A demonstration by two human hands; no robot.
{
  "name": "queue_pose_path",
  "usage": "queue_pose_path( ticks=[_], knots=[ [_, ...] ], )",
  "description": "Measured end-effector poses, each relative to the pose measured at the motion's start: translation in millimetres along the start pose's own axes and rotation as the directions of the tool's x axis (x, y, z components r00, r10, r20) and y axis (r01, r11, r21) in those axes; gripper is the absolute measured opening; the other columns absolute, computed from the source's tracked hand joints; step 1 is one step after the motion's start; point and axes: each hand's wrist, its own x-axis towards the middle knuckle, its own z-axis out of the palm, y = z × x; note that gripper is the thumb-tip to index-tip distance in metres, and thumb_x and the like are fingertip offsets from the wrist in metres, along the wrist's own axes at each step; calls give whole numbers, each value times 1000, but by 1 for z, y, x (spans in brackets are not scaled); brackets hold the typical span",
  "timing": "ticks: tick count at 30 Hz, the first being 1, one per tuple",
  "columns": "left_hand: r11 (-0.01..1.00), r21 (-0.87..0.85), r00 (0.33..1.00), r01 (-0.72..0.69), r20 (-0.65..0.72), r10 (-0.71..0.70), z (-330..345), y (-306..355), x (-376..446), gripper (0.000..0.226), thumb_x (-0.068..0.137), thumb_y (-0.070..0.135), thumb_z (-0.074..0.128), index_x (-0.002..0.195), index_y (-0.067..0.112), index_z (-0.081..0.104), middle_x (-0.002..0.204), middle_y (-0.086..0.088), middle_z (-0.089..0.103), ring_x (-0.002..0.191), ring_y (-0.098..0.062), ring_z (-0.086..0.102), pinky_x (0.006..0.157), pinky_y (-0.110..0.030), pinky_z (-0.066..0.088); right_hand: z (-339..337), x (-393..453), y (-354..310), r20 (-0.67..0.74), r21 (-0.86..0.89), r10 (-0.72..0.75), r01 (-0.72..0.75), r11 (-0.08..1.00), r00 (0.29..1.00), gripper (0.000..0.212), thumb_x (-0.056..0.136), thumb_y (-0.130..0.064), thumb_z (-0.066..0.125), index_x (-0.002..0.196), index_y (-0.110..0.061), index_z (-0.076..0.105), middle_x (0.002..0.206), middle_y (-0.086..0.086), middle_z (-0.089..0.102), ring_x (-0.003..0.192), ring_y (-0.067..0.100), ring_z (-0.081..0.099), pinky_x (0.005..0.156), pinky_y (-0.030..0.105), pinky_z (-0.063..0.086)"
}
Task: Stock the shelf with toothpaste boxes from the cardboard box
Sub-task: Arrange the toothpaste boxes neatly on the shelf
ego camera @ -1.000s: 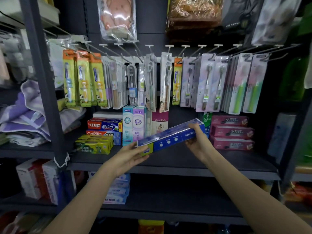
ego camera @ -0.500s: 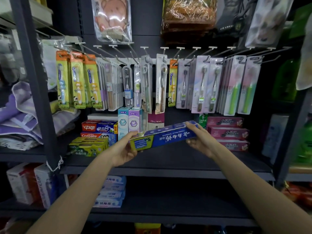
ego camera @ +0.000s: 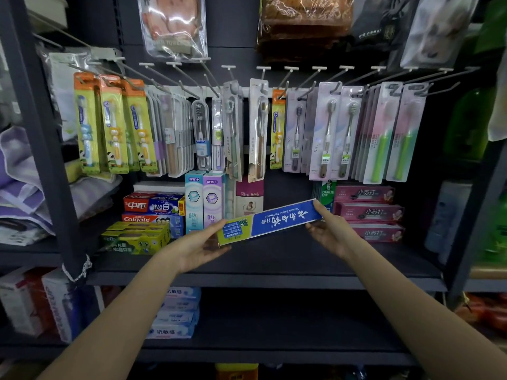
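Holding a blue and green toothpaste box [ego camera: 270,222] at both ends, above the bare middle of the dark shelf [ego camera: 274,278], tilted with the right end higher. Left hand [ego camera: 197,249] with its grip curled under the green end, thumb on the front face; right hand [ego camera: 327,231] with its grip pinching the blue end, fingertips [ego camera: 318,208] on the top corner. Printed upside down on the blue face: white Chinese characters and "Yunnan Baiyao Toothpaste". Standing left of the box on the same shelf: a red and blue carton reading 中華 [ego camera: 153,205], a Colgate carton [ego camera: 148,218] beneath it, yellow-green boxes [ego camera: 135,237] at the front edge, and two upright cartons [ego camera: 203,204] in pale blue and lilac. Stacked to the right: three pink cartons marked 小苏打 [ego camera: 369,212], with a green DARLIE box [ego camera: 327,194] just beside them. Leaving open shelf room between the upright cartons and the pink stack, directly behind and below the held box. Hanging above on hooks: carded toothbrushes [ego camera: 260,133], their lower edges close over the cartons. Lying on the lower shelf: pale blue boxes [ego camera: 175,314], partly readable as 抗敏感.
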Motion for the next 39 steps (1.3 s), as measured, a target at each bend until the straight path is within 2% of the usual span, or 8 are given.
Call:
queue_pose_path(
  ticks=[6,9,12,18,23,29,33,39],
  knots=[
    [881,472,1000,-20,8,18,8,-3,8,27,81,25,68,107,21,60,118,0,60,104,-15,56,91,-29,44,10,2,-20,94,-264,-301,315,912,949,19,87,-25,64,81,-7,61,60,-1,62,49,10,50,45,17,41],
    [869,446,968,-216,216,129,38,8,8,34,80,22,68,112,23,57,116,3,61,105,-11,57,82,-22,48,36,-7,-24,258,-553,-339,426,716,905,22,77,-26,74,89,-9,65,64,-3,63,47,4,53,44,16,40],
    [817,497,941,-293,299,156,64,9,12,35,83,16,66,115,13,55,107,-2,64,98,-13,62,79,-22,54,52,-10,-12,328,-601,-320,458,655,889,27,72,-29,78,89,-12,67,78,4,69,66,9,63,56,22,47],
    [866,425,954,-263,249,168,51,-4,26,27,88,17,60,114,14,57,110,-1,66,99,-10,63,83,-23,52,22,-5,-8,382,-458,-111,292,839,917,29,87,-22,64,113,-13,55,86,6,68,49,9,52,42,19,37],
    [963,47,963,-265,60,262,40,-7,43,9,91,15,55,95,12,63,81,4,73,81,-9,66,93,-31,47,-5,6,1,333,-759,35,246,603,942,40,94,-44,47,111,-10,60,109,10,65,44,8,47,40,20,31],
    [906,241,929,-349,217,300,78,7,55,17,92,15,54,108,12,60,101,1,68,94,-9,65,84,-22,53,3,17,-3,449,-773,-89,437,460,889,41,82,-36,68,113,-15,53,99,-3,64,56,7,56,49,20,44],
    [921,111,913,-375,217,345,90,14,71,16,92,12,52,106,14,59,102,-1,67,94,-12,65,86,-23,53,-12,22,-29,447,-721,31,339,604,894,28,85,-17,67,108,-11,52,86,1,62,45,-2,55,40,12,38],
    [911,84,908,-403,160,387,108,33,83,9,91,14,53,98,15,60,91,3,69,77,-4,69,72,-17,56,-54,36,-28,414,-813,123,305,497,902,26,83,-23,69,105,-12,61,87,9,65,49,11,45,43,25,28]
  ],
)
